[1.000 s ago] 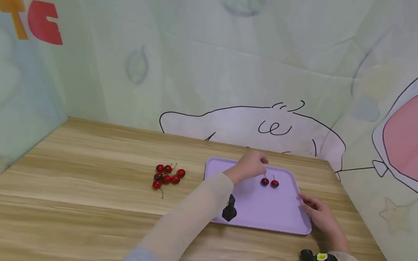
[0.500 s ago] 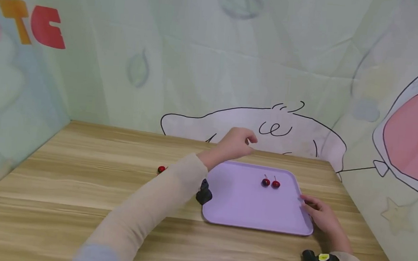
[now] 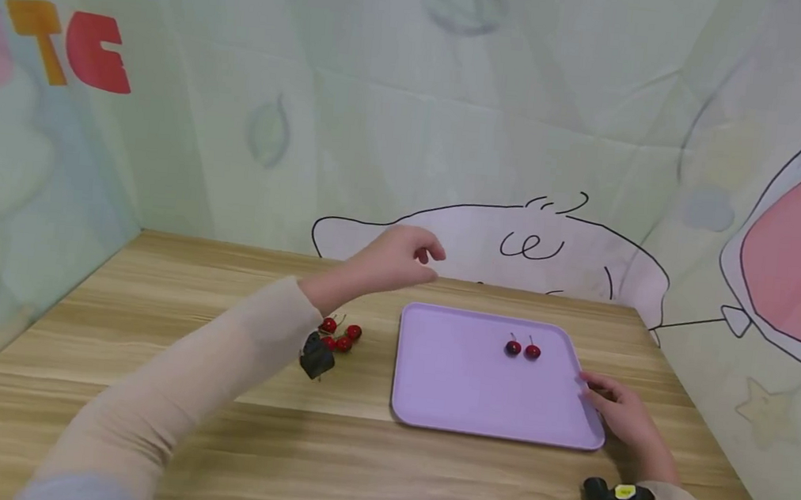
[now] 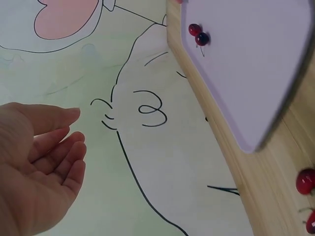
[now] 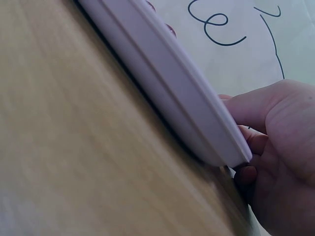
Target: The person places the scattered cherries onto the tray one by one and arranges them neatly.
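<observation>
My left hand (image 3: 391,262) is raised above the far side of the table, left of the tray, its fingers loosely bent and nothing between them. In the left wrist view the thumb and fingertips (image 4: 75,152) stand apart. A purple tray (image 3: 473,395) lies on the table, and my right hand (image 3: 623,419) grips its right edge. The right wrist view has the thumb (image 5: 248,105) over the rim and curled fingers below it. Two red cherries with stems, one darker (image 3: 513,347) and one brighter (image 3: 532,351), sit on the tray's far right part.
A cluster of several cherries (image 3: 344,344) lies on the wooden table (image 3: 268,461) left of the tray, partly hidden by the left sleeve (image 3: 218,377) and wrist camera (image 3: 317,356). A printed cloth backdrop (image 3: 397,123) rises behind the table and along both sides.
My left hand has drawn up and to the left, away from the cherries on the tray, which stay in place. The right hand keeps holding the tray's edge.
</observation>
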`<state>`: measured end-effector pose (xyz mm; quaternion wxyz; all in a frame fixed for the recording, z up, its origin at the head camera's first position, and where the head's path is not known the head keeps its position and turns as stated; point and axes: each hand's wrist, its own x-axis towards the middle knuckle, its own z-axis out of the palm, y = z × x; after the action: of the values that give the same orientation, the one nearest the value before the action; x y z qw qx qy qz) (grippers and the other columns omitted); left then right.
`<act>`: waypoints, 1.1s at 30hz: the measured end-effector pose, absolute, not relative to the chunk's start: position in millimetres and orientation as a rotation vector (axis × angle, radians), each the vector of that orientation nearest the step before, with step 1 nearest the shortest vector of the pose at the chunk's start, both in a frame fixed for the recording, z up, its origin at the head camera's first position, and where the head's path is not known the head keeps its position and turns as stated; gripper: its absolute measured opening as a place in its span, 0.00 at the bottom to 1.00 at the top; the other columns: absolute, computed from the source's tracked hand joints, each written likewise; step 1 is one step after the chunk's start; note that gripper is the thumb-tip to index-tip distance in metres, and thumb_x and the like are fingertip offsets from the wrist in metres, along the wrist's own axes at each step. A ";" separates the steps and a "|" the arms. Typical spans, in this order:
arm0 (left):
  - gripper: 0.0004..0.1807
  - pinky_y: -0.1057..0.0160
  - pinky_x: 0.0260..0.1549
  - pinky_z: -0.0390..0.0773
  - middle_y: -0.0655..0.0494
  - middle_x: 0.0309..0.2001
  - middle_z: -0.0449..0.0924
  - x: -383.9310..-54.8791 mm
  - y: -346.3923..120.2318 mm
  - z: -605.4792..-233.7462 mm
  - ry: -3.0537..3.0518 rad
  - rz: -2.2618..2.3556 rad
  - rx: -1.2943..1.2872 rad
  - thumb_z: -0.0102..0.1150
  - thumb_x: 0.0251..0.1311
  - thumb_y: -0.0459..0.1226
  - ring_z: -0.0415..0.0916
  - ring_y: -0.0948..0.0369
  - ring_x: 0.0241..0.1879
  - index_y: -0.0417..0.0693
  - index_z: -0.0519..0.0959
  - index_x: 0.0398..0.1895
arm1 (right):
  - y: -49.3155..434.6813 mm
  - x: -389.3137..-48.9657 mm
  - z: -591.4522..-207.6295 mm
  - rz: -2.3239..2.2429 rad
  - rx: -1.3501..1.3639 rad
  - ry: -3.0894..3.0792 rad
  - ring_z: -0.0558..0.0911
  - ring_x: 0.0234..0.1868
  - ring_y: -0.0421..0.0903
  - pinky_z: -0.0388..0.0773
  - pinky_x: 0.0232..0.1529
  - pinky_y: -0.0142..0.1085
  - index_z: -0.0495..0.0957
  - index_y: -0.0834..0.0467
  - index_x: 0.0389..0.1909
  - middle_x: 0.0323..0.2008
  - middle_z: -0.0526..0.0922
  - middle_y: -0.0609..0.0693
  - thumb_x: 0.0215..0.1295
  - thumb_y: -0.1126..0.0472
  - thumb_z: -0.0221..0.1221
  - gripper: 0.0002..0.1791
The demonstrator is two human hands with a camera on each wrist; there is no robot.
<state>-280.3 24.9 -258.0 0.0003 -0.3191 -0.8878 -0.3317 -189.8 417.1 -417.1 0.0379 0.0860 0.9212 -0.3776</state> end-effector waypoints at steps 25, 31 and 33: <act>0.11 0.55 0.46 0.78 0.47 0.45 0.81 -277.2 -50.4 -320.3 -2.928 -1.119 -0.870 0.62 0.58 0.32 0.75 0.52 0.46 0.39 0.80 0.45 | 416.8 -189.0 -417.2 -1.151 0.275 2.832 0.69 0.58 0.64 0.67 0.58 0.56 0.66 0.67 0.65 0.63 0.66 0.70 0.72 0.57 0.51 0.26; 0.11 0.53 0.45 0.78 0.43 0.44 0.81 -281.5 -67.1 -333.7 -2.936 -1.139 -0.828 0.61 0.58 0.30 0.75 0.51 0.45 0.36 0.80 0.44 | 417.5 -189.6 -418.5 -1.150 0.263 2.834 0.69 0.58 0.63 0.67 0.58 0.55 0.66 0.67 0.65 0.63 0.67 0.70 0.72 0.58 0.51 0.25; 0.11 0.53 0.44 0.78 0.41 0.43 0.81 -283.6 -72.8 -337.8 -2.940 -1.126 -0.825 0.61 0.58 0.30 0.75 0.51 0.44 0.35 0.80 0.44 | 417.8 -189.4 -419.6 -1.152 0.258 2.836 0.69 0.58 0.63 0.67 0.57 0.55 0.66 0.67 0.65 0.62 0.67 0.70 0.72 0.57 0.51 0.25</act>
<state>-283.6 -72.8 -337.8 -0.0566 -0.2531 -0.9019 -0.3455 -189.4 417.8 -419.6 0.0347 0.0841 0.9226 -0.3748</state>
